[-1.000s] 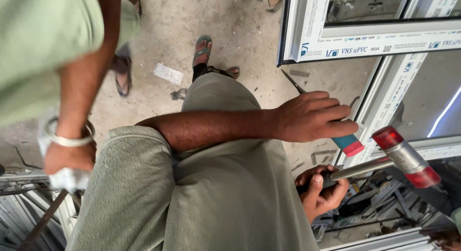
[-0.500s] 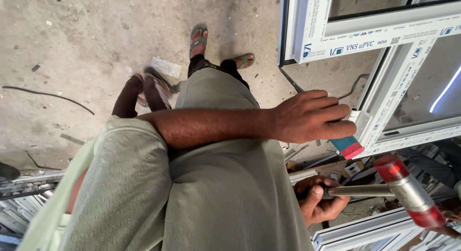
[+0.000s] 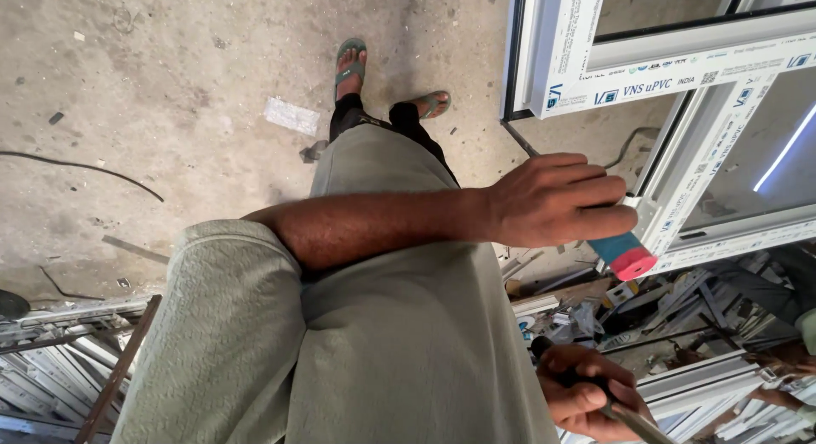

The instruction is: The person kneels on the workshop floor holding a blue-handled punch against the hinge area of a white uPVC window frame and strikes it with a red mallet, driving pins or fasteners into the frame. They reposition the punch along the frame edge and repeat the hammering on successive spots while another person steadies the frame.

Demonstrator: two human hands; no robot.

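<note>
Concrete floor [image 3: 170,113] fills the upper left of the head view, grey and dusty, with a small pale scrap [image 3: 291,115] lying on it and a thin dark wire [image 3: 85,168] curving across. The person's two feet in sandals [image 3: 350,60] stand on this floor, seen past the grey-green shirt [image 3: 382,325].

The left hand [image 3: 557,199] reaches across the body to the right side. Its fingers are closed tight around a tool handle [image 3: 625,255], which is blue-green with a red end; only this end sticks out below the fist. The handle end is just beside the corner of a white window frame [image 3: 680,206], which stands at the right of the picture.

The right hand [image 3: 586,393] is low, near the bottom edge. It is wrapped firmly around a thin metal rod with dark grip [image 3: 633,420]; the rod's far end runs out of the picture.

Below the frame lies a pile of white profile offcuts [image 3: 697,384]. More metal strips [image 3: 51,367] lie at the lower left.
</note>
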